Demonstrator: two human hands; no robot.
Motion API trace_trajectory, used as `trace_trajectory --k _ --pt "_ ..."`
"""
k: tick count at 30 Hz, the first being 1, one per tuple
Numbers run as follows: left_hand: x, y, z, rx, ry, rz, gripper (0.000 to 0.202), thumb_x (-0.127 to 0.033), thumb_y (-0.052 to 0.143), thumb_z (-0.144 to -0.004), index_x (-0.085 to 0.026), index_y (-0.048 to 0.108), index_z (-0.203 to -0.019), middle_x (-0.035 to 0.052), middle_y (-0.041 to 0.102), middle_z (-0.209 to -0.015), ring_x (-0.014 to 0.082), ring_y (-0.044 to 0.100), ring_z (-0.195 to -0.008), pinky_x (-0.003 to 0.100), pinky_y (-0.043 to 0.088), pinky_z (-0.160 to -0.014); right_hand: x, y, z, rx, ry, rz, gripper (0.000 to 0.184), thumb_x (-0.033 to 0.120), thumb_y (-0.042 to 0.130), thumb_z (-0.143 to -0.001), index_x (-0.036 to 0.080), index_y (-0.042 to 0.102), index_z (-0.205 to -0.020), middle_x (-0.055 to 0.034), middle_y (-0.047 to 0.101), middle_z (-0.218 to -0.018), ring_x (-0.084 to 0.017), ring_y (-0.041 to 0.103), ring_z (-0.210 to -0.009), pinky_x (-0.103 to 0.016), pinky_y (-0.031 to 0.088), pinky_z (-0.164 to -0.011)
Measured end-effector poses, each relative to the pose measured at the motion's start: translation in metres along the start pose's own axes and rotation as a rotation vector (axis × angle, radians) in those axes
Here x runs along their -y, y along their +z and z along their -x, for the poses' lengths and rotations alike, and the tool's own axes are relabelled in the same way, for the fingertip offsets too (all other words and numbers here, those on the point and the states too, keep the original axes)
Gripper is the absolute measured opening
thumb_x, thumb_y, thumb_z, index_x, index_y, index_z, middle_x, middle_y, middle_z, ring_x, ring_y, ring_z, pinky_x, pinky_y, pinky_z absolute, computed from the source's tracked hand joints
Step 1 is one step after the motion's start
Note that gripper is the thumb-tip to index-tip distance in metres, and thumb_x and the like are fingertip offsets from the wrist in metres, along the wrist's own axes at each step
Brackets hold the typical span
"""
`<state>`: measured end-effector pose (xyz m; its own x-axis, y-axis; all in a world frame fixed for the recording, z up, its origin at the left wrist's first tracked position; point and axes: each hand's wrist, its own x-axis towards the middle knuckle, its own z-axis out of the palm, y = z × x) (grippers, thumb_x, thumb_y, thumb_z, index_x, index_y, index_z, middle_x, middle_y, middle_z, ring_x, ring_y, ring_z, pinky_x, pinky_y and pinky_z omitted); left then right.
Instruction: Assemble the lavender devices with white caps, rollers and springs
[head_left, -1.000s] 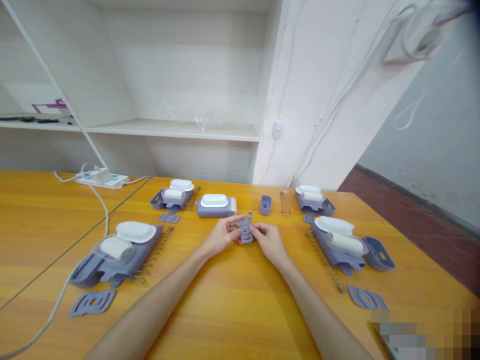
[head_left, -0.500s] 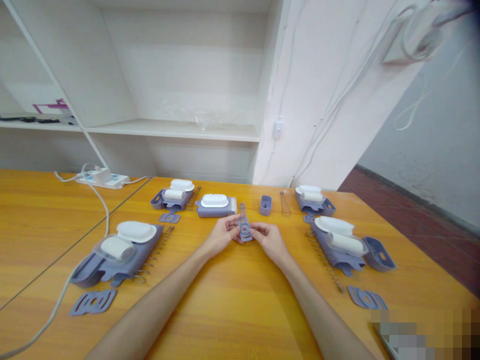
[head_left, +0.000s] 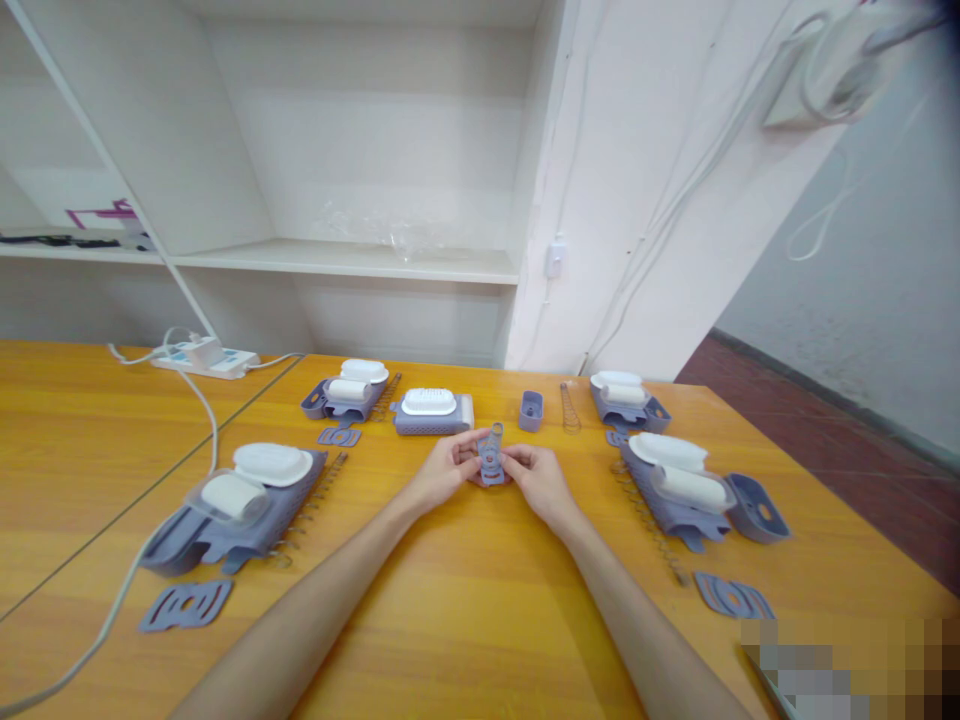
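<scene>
Above the middle of the table, a small grey-purple slotted plate (head_left: 491, 470) is held between both hands. My left hand (head_left: 448, 468) is closed on its left edge, thumb in front. The fingers of my right hand (head_left: 538, 476) pinch its right edge. A coil spring (head_left: 496, 436) stands up at the plate's far end, leaning a little right; whether it is fixed to the plate I cannot tell. Just beyond the hands lie a grey perforated case with a white ridged top (head_left: 429, 403) and a small grey cup-shaped end piece (head_left: 532, 410).
Sets of grey cases, white lids and white rolls stand at the left (head_left: 247, 490), far left (head_left: 349, 390), right (head_left: 675, 485) and far right (head_left: 626, 398). Loose springs (head_left: 570, 408) and slotted plates (head_left: 187, 604) lie by them. A power strip (head_left: 206, 355) trails a white cable.
The spring's top has tipped to the right and sits lower, closer to the plate. Both hands stay in nearly the same place, still holding the plate.
</scene>
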<state>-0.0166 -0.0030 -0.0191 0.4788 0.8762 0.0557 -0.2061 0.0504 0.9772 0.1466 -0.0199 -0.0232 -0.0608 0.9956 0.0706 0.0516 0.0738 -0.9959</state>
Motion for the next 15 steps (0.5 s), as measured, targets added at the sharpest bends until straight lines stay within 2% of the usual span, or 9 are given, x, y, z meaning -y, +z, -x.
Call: trace_trajectory --k 10,15 --pt "0.0035 -0.0026 -0.0013 -0.002 0.014 -0.029 0.063 -0.039 0.071 -0.069 -0.012 0.052 -0.123 0.0127 0.066 -0.093 0.0184 0.063 -0.073 0.027 0.049 -0.062 -0.0022 0.001 -0.0016 -0.025 0.038 0.028 0.025 0.042 0.067 -0.064 0.016 0.066 -0.065 -0.0018 0.064 -0.056 -0.013 0.054 -0.047 -0.026 0.044 -0.048" --pt "0.0036 -0.002 -0.0017 -0.009 0.014 -0.032 0.062 -0.037 0.07 -0.07 -0.011 0.051 -0.122 0.0135 0.066 -0.096 0.0192 0.063 -0.073 0.029 0.05 -0.062 0.0008 0.0009 -0.0013 -0.017 0.057 0.001 0.024 0.04 0.068 -0.062 0.016 0.065 -0.063 -0.0022 0.064 -0.056 -0.014 0.055 -0.048 -0.027 0.044 -0.051"
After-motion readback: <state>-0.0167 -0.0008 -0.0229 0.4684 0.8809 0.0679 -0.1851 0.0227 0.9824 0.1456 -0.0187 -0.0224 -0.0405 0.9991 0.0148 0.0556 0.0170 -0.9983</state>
